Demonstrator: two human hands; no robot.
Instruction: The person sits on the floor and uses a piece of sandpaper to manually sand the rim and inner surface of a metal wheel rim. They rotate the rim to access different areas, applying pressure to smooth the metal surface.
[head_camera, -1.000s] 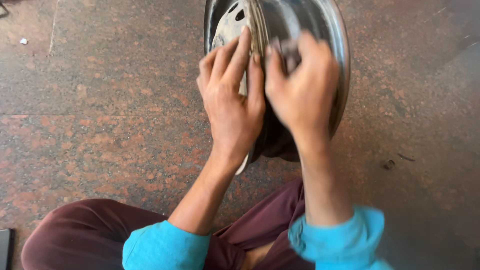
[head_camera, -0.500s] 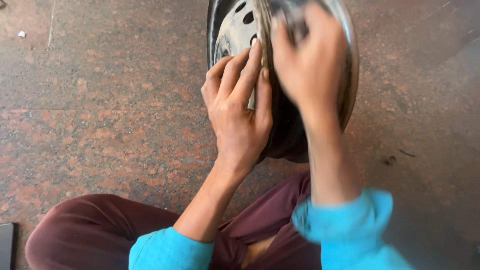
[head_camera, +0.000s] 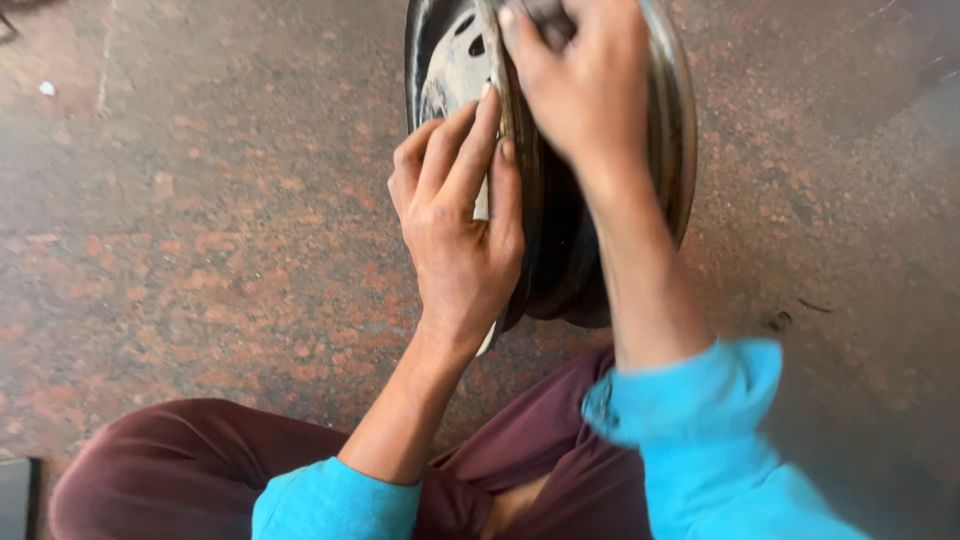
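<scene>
A round, silver-grey steel wheel rim (head_camera: 660, 150) is standing on edge on the speckled reddish stone floor (head_camera: 200, 250), just ahead of the person's knees in dark maroon trousers (head_camera: 180, 460). The left hand (head_camera: 460, 230) is lying flat against the rim's near flange, fingers (head_camera: 470, 150) stretched upward along the pale, slotted disc face and thumb pressing the rim's edge; its grip is released, bracing rather than closing round anything. The rim is sitting directly under and to the right of that palm. The right hand (head_camera: 585, 85) is reaching over the top of the rim, its grip curling down over the upper edge, with a small dark thing showing at the fingertips; whether it is clenching that thing cannot be told, since the hand is blurring. The rim's barrel is lying below and behind this hand. Bright blue sleeves (head_camera: 700, 420) are covering both forearms near the elbows.
</scene>
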